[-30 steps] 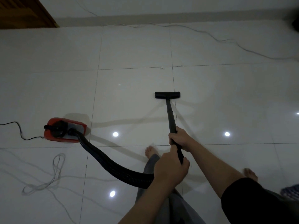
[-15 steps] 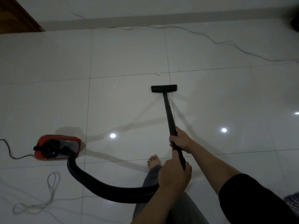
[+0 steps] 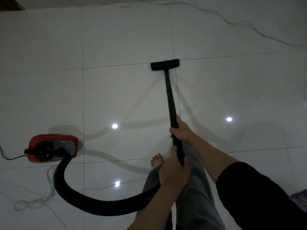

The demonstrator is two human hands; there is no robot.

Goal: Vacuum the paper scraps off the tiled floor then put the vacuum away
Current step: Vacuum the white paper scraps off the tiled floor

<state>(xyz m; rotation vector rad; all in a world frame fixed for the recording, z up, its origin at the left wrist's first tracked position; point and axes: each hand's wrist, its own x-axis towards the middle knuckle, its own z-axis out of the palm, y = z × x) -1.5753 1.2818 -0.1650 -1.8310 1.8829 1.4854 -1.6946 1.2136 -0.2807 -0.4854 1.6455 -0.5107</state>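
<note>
Vacuuming step underway: left hand and right hand both wrap the wand, hose trailing to red canister, floor head on grout line; no scraps discernible; next, probably sweep onward

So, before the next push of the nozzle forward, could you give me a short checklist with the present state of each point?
1. Both hands grip the wand: left hand low, right hand above it. Ok.
2. Nozzle lies flat on the floor, at the tile joint. Ok.
3. Scraps ahead: only one small dark speck shows beyond the nozzle; whether it is paper, cannot tell.
4. Hose bends in a smooth curve from the vacuum, no kink. Ok.
5. White cord lies across the floor further ahead, in the path. Not ok.
6. Bare foot is behind the nozzle, apart from it. Ok.
</note>
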